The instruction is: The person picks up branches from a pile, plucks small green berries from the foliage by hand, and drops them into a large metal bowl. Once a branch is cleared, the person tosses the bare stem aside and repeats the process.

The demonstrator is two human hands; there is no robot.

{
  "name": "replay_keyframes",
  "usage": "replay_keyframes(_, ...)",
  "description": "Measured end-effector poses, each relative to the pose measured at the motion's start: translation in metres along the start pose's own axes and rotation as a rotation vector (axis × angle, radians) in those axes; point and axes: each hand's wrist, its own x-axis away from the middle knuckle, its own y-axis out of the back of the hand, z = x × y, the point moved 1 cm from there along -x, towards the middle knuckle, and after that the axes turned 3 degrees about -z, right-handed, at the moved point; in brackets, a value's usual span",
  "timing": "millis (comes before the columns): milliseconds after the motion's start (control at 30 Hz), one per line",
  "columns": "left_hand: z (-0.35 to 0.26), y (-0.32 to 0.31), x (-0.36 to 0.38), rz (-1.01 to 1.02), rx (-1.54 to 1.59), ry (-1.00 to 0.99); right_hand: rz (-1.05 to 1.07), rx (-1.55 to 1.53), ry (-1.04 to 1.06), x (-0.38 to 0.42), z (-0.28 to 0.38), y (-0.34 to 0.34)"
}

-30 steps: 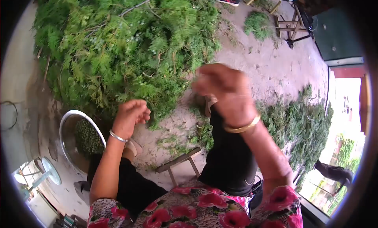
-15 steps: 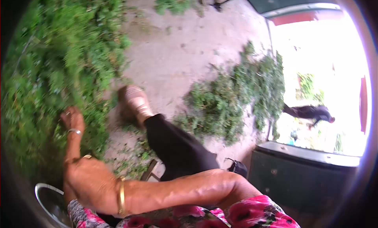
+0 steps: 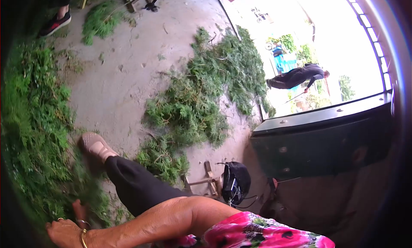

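My left hand [image 3: 79, 210], with a silver bracelet, is low at the left and partly hidden behind the right hand. It appears closed on a leafy evergreen branch [image 3: 85, 183], smeared by motion just above it. My right hand [image 3: 63, 232] is at the lower left edge, wearing a ring and a gold bangle. Its fingers curl inward, and whatever they grip is hidden. Both hands are beside a long pile of green cut branches [image 3: 36, 128] that runs up the left side.
A second heap of branches [image 3: 193, 102] covers the floor in the middle. My shoe [image 3: 96, 145] stands between the heaps. Nearby are a black bag [image 3: 237, 179], a wooden frame [image 3: 208, 179], and a dark green door panel [image 3: 317, 149]. A person [image 3: 298, 76] is outside; another person's shoe [image 3: 56, 24] is upper left.
The view has swung, so the branches and doorway sit further left. My left hand has left its place on the pile and is now low, close to my right hand. Another person's foot has come into view.
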Motion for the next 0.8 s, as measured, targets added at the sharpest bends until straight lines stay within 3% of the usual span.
replay_keyframes(267,-0.126,0.104,0.08,-0.32,0.506,0.144,-0.068,-0.048,0.014,-0.006,0.008,0.021)
replay_keyframes(400,-0.17,0.124,0.116,-0.435,0.76,0.148,-0.052,-0.043,0.048,-0.015,0.01,0.025)
replay_keyframes(467,-0.183,0.127,0.13,-0.472,0.848,0.143,-0.004,-0.04,0.048,-0.019,0.012,0.025)
replay_keyframes(500,-0.186,0.128,0.135,-0.489,0.885,0.138,0.215,-0.053,-0.017,-0.009,0.038,0.07)
replay_keyframes(667,-0.194,0.142,0.162,-0.556,0.935,0.085,0.132,-0.032,0.056,-0.011,0.038,0.05)
replay_keyframes(733,-0.217,0.144,0.173,-0.751,0.98,0.135,0.131,-0.022,-0.006,-0.014,0.037,0.045)
replay_keyframes(800,-0.181,0.152,0.171,-0.727,1.073,0.064,0.084,0.007,-0.013,-0.015,0.033,0.036)
